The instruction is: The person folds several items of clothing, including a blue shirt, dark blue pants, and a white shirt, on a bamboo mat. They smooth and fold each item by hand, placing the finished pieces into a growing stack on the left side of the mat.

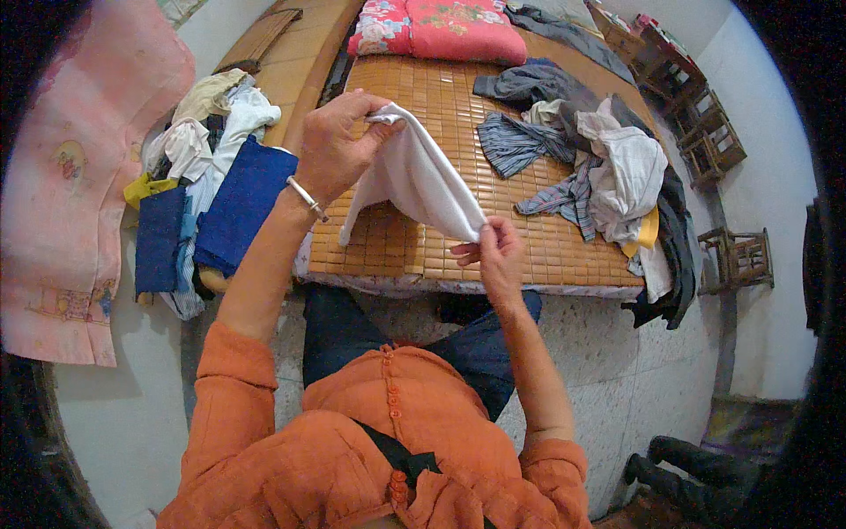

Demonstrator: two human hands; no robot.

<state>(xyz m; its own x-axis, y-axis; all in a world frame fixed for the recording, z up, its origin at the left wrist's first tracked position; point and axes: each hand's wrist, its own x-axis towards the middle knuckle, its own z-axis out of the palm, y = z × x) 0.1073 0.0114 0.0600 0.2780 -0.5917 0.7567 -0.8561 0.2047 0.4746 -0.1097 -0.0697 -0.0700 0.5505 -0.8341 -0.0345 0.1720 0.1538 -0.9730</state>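
A small white cloth (412, 181), perhaps a garment whose kind I cannot make out, is stretched between my two hands over the bamboo mat. My left hand (339, 141), with a bracelet at the wrist, pinches its upper corner between thumb and fingers. Lower and to the right, my right hand (497, 256) grips the other end of the slanting edge near the mat's front. The cloth's loose part hangs down on the left, close to the mat. Beneath it lies the brown tiled bamboo mat (423, 97) on a bed.
A clothes heap (626, 167) with white, grey and striped pieces lies right. More clothes (189, 141) lie left, beside dark blue folded cloth (242, 203). A red floral quilt (458, 31) sits at the back. Pink bedding (79, 176) hangs far left; wooden stools (736, 260) stand right.
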